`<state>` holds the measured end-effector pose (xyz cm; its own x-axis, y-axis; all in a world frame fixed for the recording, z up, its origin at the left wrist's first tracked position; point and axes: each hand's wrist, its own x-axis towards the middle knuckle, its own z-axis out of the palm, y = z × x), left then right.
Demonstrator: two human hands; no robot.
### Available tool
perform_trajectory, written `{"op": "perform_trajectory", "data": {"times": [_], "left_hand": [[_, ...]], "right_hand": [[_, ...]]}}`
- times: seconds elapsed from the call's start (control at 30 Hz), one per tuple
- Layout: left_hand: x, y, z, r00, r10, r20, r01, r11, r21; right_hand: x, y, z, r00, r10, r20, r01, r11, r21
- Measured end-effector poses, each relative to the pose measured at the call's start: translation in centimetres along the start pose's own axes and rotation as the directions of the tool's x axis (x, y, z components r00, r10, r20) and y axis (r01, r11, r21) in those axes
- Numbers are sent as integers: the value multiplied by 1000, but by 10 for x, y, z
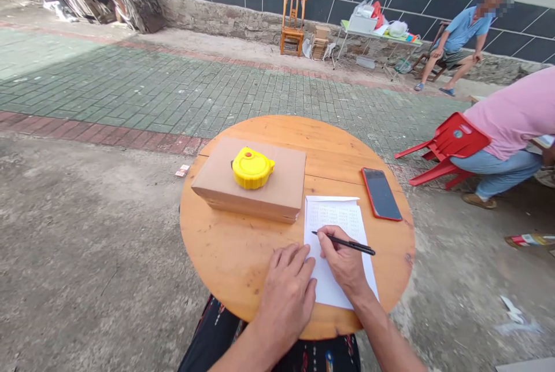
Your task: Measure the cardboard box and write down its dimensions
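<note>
A black pen (351,245) is gripped in my right hand (344,265), its tip pointing left just above the paper. Rows of handwriting cover the upper part of the white paper (333,285), and the sheet's top end is folded over. My left hand (289,282) lies flat with fingers stretched, partly on the table and touching the paper's left edge. Behind it sits a closed brown cardboard box (277,198) with a yellow tape measure (252,169) on top. To the right of the paper is a phone (382,194) with a red case edge.
Everything rests on a round wooden table (243,268). At right, a person in pink (515,111) sits on a red plastic chair (459,135). By the wall are a wooden chair (293,28), a folding table (381,36) with bags, and a seated person in blue (466,33).
</note>
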<state>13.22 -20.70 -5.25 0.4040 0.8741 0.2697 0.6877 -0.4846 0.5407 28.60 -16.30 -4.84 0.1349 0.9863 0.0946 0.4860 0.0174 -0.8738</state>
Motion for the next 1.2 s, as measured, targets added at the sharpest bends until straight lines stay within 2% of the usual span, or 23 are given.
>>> {"op": "perform_trajectory", "data": {"times": [0.27, 0.8, 1.03, 1.2], "left_hand": [[0, 0, -1, 1000, 21, 19, -21, 1000, 19], [2, 1, -1, 1000, -11, 24, 11, 1000, -9], [1, 0, -1, 999, -13, 29, 13, 1000, -14], [2, 0, -1, 999, -15, 35, 15, 1000, -13]], "right_hand": [[0, 2, 1, 998, -63, 5, 63, 996, -60], [1, 3, 2, 996, -87, 20, 89, 994, -70], [0, 4, 1, 998, -55, 30, 57, 994, -91], [1, 3, 2, 995, -98, 25, 100, 990, -101]]}}
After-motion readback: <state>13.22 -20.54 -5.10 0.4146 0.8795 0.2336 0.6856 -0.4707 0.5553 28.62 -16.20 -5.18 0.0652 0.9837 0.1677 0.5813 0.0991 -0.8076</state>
